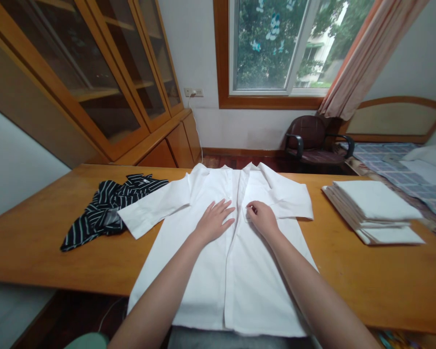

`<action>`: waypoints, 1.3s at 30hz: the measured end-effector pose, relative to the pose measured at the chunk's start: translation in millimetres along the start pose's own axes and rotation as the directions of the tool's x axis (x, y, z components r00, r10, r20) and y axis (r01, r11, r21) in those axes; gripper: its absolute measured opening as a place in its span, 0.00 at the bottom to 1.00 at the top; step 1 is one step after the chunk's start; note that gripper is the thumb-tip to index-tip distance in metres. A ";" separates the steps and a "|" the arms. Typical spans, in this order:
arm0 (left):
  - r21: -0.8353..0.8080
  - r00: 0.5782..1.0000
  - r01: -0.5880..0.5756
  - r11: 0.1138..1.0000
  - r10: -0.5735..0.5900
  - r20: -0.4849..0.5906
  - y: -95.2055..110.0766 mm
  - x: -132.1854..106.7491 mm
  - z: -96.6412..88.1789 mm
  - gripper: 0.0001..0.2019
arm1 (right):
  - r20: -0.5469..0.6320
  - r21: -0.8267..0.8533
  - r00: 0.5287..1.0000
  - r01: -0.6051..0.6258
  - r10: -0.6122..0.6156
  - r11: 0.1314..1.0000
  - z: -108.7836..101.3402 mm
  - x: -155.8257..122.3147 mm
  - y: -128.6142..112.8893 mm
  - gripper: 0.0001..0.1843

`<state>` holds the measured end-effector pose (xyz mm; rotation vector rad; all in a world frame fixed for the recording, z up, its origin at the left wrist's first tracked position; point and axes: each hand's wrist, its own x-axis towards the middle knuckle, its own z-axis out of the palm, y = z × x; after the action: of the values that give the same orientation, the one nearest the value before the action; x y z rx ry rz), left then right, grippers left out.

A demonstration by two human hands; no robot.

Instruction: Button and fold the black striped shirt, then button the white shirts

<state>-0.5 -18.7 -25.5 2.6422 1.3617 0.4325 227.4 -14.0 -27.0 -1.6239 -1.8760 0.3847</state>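
Observation:
A white long-sleeved coat (203,271) lies spread on the wooden table, its front opening running down the middle and its lower edge hanging over the near side. My left hand (215,222) rests flat on the coat's left front panel, fingers spread. On the other side of the opening, my right hand (262,218) is closed, with thumb and fingers pinched at the right panel near the front edge. Whatever sits between those fingertips is too small to make out; it may be just cloth.
A crumpled black striped garment (109,208) lies to the left, partly under the coat's sleeve. Folded white cloths (378,201) are stacked at the right of the wooden table (385,281). Beyond stand a glass-door cabinet (131,87), an armchair (314,140) and a bed (374,155).

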 end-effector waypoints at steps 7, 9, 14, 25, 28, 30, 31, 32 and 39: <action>-0.012 0.999 0.000 1.000 0.000 -0.039 -4.5 10.6 4.3 0.21 | 0.029 -0.051 0.997 0.080 -0.078 0.996 -1.0 14.9 3.1 0.10; -0.022 0.999 0.001 1.000 -0.002 -0.047 -6.9 13.7 6.6 0.21 | 0.033 -0.072 0.995 0.097 -0.094 0.993 -1.8 18.2 2.6 0.10; -0.013 0.997 0.016 1.000 -0.017 -0.070 -12.9 20.9 10.6 0.20 | 0.044 -0.102 0.992 0.124 -0.120 0.987 -3.7 18.8 1.4 0.10; -0.044 0.974 0.070 0.997 -0.078 -0.213 -13.3 26.5 8.9 0.15 | 0.094 -0.081 0.969 0.238 -0.230 0.968 -14.5 -36.9 -28.4 0.09; -0.079 0.949 0.088 0.993 -0.107 -0.297 -13.1 23.4 5.4 0.12 | 0.134 -0.029 0.962 0.243 -0.238 0.969 -11.6 -54.6 -44.5 0.08; -0.126 0.927 0.095 0.988 -0.133 -0.351 -14.7 21.6 2.5 0.11 | 0.185 0.021 0.948 0.259 -0.259 0.966 -8.6 -63.7 -51.6 0.05; -0.160 0.913 0.097 0.982 -0.151 -0.378 -16.1 20.8 0.9 0.11 | 0.207 0.043 0.938 0.275 -0.278 0.960 -7.4 -67.2 -53.7 0.04; -0.203 0.898 0.102 0.974 -0.178 -0.403 -17.7 20.0 -0.7 0.11 | 0.223 0.061 0.927 0.295 -0.301 0.953 -6.5 -70.0 -54.7 0.04; -0.424 0.892 0.176 0.888 -0.327 -0.314 -14.9 -1.4 -14.6 0.07 | 0.221 0.142 0.910 0.327 -0.352 0.934 -7.7 -75.4 -50.0 0.08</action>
<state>-17.4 -11.3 -15.6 2.0893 1.5112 1.0930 196.8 -98.1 -11.4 -1.1921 -2.2357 0.5369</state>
